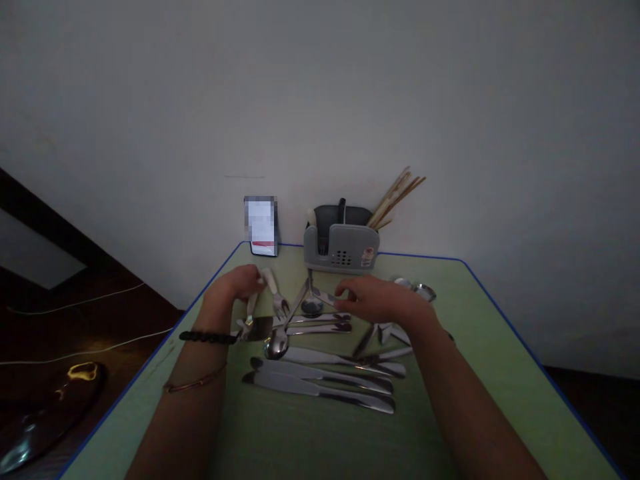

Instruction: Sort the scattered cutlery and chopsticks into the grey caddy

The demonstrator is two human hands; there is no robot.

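As the left hand (245, 281) meets a fork (251, 307), the right hand (363, 298) spreads above cutlery

The left hand's fingers curl at the top of the fork's pale handle; whether they grip it, I cannot tell. The fork runs down from the fingertips toward the person, on the green surface (310, 443). A second fork (271, 281) lies just right of that hand, tines toward the person.

The right hand is loosely open, thumb and fingers apart. A utensil (325, 296) lies right by its fingertips; contact is unclear. A small spoon (312, 306) sits slightly left of it, and a larger spoon (277, 344) lies nearer the person, between the hands. More spoons (425, 292) lie beyond the right wrist.

Knives (320, 393) lie crosswise in front of both hands. Behind them, the gray holder (341, 249) contains sticks (397, 200), with a phone (263, 227) upright to its left.
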